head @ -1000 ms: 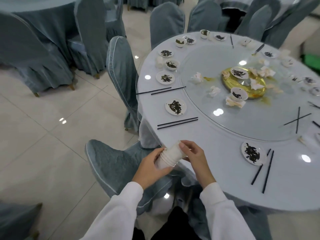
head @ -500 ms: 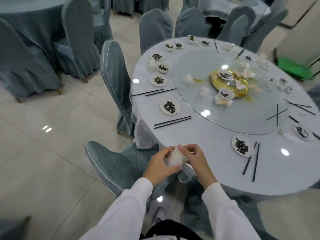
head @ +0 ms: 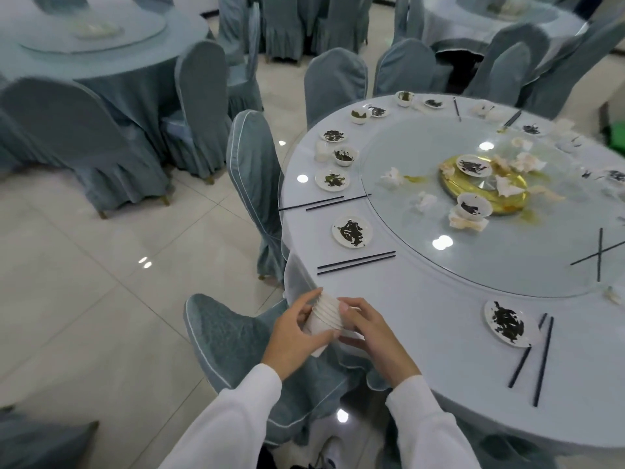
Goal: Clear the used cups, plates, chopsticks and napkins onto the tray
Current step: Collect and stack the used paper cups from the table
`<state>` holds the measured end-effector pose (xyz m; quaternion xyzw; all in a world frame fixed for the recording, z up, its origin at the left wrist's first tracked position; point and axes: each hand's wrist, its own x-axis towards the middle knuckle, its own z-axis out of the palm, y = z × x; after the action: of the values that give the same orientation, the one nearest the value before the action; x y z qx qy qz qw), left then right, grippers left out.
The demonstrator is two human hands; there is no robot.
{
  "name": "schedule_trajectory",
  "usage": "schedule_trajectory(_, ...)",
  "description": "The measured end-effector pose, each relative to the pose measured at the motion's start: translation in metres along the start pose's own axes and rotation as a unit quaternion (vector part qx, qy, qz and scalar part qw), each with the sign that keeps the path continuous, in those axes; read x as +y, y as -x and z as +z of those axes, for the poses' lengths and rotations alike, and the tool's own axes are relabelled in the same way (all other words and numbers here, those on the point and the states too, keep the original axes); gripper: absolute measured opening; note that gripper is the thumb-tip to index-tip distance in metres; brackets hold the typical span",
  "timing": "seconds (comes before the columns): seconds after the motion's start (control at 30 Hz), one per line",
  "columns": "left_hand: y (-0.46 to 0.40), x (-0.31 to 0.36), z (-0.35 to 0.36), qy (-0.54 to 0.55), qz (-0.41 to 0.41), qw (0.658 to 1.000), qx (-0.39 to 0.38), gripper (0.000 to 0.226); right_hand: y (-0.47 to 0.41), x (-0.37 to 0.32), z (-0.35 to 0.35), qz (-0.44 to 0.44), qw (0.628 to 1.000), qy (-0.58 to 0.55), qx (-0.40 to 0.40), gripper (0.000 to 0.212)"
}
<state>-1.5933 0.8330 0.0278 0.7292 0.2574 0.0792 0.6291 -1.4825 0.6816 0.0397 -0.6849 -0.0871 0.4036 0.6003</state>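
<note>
At table edge I'm gripping nested cup stack (head: 323,321) between left hand (head: 291,336) and right hand (head: 372,336), squeezing rims square so nothing's slipping before moving on.

Big round table (head: 422,350) in a pale blue cloth, with a glass turntable (head: 527,258) in the middle and a gold stand (head: 514,194) sitting on that. Chairs in grey-blue covers all round it; the nearest chair (head: 236,340) is pulled out, another (head: 253,170) is just beside the table edge. Second table (head: 101,55) far left, third (head: 500,18) at the back. Glossy white floor tiles (head: 84,299).
</note>
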Motion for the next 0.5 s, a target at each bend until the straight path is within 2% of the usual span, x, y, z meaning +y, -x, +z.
schedule_trajectory(0.17,-0.013,-0.002,-0.021,-0.006,0.005,1.0,0.0,0.077,-0.011,-0.008,0.02,0.005,1.0,0.015,0.005,0.038)
schedule_trajectory(0.33,-0.033,-0.014,-0.065,0.014,0.006,1.0,-0.019,0.074,-0.029,-0.01,0.069,-0.004,0.998,-0.023,0.055,0.042)
schedule_trajectory(0.43,-0.052,-0.018,-0.106,0.024,0.014,0.999,-0.024,0.074,-0.044,-0.012,0.104,-0.019,0.991,-0.055,0.118,0.037)
schedule_trajectory(0.5,-0.066,-0.023,-0.137,0.03,0.022,0.999,-0.033,0.075,-0.055,-0.012,0.13,-0.026,0.984,-0.065,0.161,0.042)
